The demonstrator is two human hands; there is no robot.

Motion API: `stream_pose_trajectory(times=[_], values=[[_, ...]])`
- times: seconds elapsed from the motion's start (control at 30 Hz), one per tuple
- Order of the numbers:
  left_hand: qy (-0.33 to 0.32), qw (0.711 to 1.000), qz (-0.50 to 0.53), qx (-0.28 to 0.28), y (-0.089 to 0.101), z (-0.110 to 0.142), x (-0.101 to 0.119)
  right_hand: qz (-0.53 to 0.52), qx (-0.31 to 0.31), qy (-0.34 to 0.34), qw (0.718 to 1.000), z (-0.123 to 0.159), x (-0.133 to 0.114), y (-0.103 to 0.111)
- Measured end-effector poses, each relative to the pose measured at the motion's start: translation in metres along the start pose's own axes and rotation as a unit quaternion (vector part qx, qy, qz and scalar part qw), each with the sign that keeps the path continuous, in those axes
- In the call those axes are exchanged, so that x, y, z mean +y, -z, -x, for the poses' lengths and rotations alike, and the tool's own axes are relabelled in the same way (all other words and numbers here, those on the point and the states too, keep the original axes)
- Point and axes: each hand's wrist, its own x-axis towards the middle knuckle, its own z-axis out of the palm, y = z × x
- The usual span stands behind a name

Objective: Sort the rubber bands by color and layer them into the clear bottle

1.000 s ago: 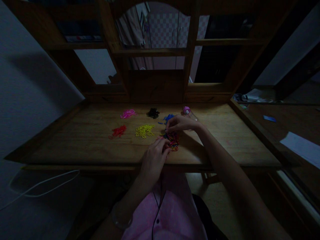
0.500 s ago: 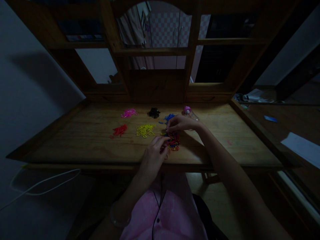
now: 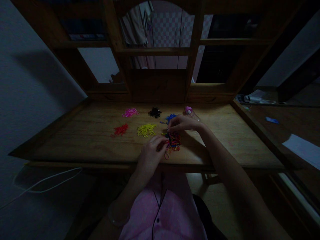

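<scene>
Left hand [image 3: 149, 154], right hand [image 3: 184, 122]: fingertips nearly meeting, holds unclear. Mixed loops [image 3: 176, 140] looking light, stretchy; seven-o'clock edge offering grip.

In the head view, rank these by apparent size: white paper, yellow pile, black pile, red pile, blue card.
1. White paper, though cut off by the frame
2. Yellow pile
3. Black pile and red pile: too alike to rank
4. Blue card

The left forearm [image 3: 136, 186] and right forearm [image 3: 223, 156] crossed the front edge of the desk [image 3: 220, 133]. The left hand [image 3: 150, 151] lay nearer that edge, fingers curved; the right hand [image 3: 184, 123], farther in, bent leftward, fingers curled down.
</scene>
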Motion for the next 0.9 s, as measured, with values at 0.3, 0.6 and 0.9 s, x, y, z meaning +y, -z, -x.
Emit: stream_pose_trajectory(times=[0.3,0.6,0.9], values=[[0.054,0.986,-0.088,0.134,0.05,-0.011,-0.049,0.022,0.002,-0.005,1.0,0.0,0.0,0.002],[0.102,0.942,-0.278,0.159,0.094,-0.013,-0.107,0.026,-0.001,-0.018,0.999,0.001,-0.004,0.001],[-0.039,0.991,-0.055,-0.116,0.047,0.019,-0.029,0.005,0.008,-0.019,1.0,0.002,-0.005,0.0]])
